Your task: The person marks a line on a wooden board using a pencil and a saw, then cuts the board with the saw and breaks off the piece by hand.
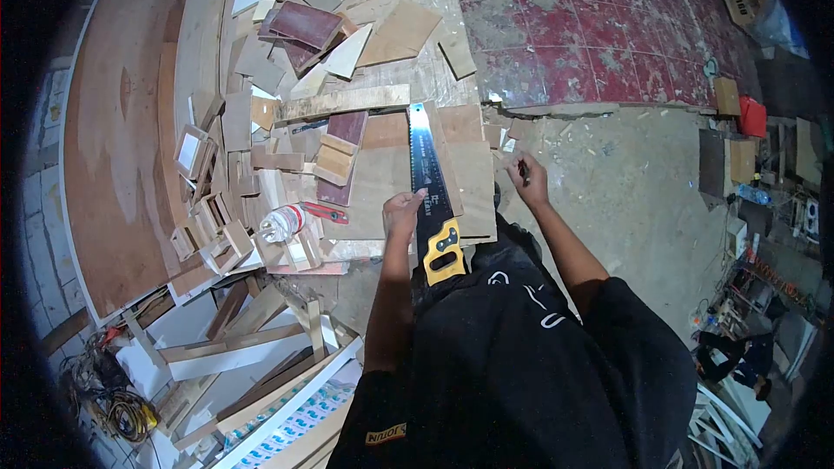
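Observation:
A hand saw [430, 174] with a black blade and a yellow handle lies lengthwise over plywood pieces on the work surface, its handle toward my body. My left hand [403, 213] is at the left edge of the blade, its fingers pressed together against the saw. To the right of the boards, my right hand [526, 179] is raised with its fingers curled round a small dark object that I cannot make out. A plywood sheet [380, 163] lies under and left of the saw.
Scrap wood, a dark red block [307, 24], a white roll [283, 223] and a red tool [326, 212] lie left. Offcuts fill the lower left. A red container [752, 116] stands far right. A person [738, 356] is at the lower right.

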Demonstrator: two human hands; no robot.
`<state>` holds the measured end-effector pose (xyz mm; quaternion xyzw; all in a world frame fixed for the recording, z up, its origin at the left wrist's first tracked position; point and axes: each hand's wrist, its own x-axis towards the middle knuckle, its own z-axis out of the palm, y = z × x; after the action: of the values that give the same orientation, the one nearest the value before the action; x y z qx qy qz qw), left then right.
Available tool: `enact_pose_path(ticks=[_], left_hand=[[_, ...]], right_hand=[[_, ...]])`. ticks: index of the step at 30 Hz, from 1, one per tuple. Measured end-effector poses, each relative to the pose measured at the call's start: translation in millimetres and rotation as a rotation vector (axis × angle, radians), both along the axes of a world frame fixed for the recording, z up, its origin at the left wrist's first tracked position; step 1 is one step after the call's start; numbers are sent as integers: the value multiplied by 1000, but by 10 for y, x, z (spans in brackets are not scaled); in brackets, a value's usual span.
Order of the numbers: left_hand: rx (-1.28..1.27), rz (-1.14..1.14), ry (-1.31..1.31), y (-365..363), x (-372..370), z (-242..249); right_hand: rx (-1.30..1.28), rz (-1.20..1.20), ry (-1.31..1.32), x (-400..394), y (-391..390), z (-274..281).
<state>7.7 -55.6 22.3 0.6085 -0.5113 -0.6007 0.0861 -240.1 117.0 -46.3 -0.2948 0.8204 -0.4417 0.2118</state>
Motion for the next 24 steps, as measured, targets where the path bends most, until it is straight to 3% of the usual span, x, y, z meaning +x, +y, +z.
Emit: enact_pose_path(ticks=[3, 8, 10, 16, 20, 24], left_hand=[[-36, -56, -53, -10, 56, -201], [-87, -99, -46, -11, 137, -308], [-83, -100, -66, 2, 140, -290], [-206, -107, -78, 60, 173, -358], [-146, -66, -81, 71, 180, -440], [-270, -188, -215, 65, 114, -309]], right_hand=[[-15, 70, 199, 258, 63, 202], [-168, 299, 178, 612, -102, 517], [-88, 385, 186, 710, -187, 533], [-7, 445, 203, 832, -330, 546], [13, 512, 195, 801, -344, 559], [46, 521, 88, 751, -346, 503]])
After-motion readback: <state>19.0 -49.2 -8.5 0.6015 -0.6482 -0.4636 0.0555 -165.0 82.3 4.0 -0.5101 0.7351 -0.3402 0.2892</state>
